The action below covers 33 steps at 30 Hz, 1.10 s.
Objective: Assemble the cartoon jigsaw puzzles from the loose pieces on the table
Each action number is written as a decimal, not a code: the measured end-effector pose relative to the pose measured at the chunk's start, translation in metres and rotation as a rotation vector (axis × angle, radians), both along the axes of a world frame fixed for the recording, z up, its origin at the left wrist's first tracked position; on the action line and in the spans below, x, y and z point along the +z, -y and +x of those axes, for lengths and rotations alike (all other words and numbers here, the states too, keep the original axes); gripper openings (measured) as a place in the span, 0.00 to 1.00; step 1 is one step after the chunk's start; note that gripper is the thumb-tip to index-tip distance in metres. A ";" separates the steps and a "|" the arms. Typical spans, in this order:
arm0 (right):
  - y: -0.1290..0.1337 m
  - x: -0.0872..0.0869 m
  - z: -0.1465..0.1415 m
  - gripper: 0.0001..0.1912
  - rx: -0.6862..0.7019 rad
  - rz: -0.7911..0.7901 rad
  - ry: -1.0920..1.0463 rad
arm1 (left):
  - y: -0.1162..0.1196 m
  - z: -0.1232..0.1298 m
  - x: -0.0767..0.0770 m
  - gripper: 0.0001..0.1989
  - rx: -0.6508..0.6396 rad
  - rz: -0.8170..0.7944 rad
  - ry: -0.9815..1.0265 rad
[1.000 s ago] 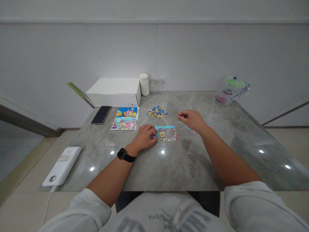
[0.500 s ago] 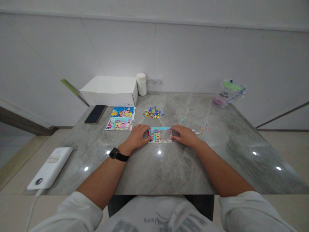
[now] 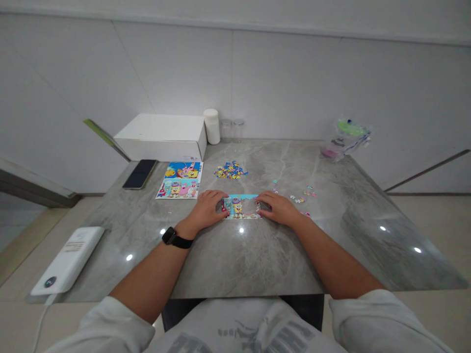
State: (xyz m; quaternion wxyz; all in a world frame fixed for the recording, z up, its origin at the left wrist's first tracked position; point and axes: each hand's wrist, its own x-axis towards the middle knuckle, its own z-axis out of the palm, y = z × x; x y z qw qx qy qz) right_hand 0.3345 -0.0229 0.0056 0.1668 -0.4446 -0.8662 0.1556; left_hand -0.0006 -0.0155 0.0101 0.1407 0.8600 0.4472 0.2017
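A partly assembled jigsaw puzzle lies flat on the grey table, showing cartoon figures under a light blue top edge. Right of its middle is a gap where the grey tabletop shows through. My left hand grips the puzzle's left end between thumb and fingers. At the right end, my right hand holds the edge the same way, its fingertips covering the upper corner. Several loose puzzle pieces are scattered just beyond and beside my right hand. Farther back is a heap of mixed pieces.
A printed picture sheet lies left of the heap, with a phone beside it. Along the back stand a white box, a white bottle and two clear jars. A plastic bag sits back right, a white power bank front left.
The whole view has shifted slightly. Both hands keep their hold on the puzzle's ends, and a few more loose pieces show around my right hand.
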 end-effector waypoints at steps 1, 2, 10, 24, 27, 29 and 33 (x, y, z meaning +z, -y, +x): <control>0.000 0.000 0.000 0.22 -0.002 -0.001 0.001 | 0.000 0.000 0.000 0.24 0.000 0.001 -0.001; 0.000 0.000 -0.001 0.22 -0.003 -0.002 0.002 | 0.001 0.001 0.000 0.24 0.001 0.002 0.000; 0.003 0.002 -0.003 0.22 -0.008 0.019 -0.027 | 0.001 0.003 0.003 0.22 0.013 0.012 0.032; 0.004 0.003 -0.005 0.19 0.011 0.003 -0.020 | -0.005 0.001 -0.010 0.22 0.009 -0.006 -0.003; 0.004 0.003 -0.004 0.19 0.016 0.001 -0.021 | -0.004 0.002 -0.007 0.22 0.013 -0.011 -0.009; 0.004 0.002 -0.004 0.20 0.022 0.002 -0.024 | -0.004 0.002 -0.006 0.22 0.013 -0.014 -0.012; 0.005 0.004 -0.005 0.20 0.038 -0.002 -0.030 | -0.004 0.003 -0.006 0.22 0.008 -0.010 0.010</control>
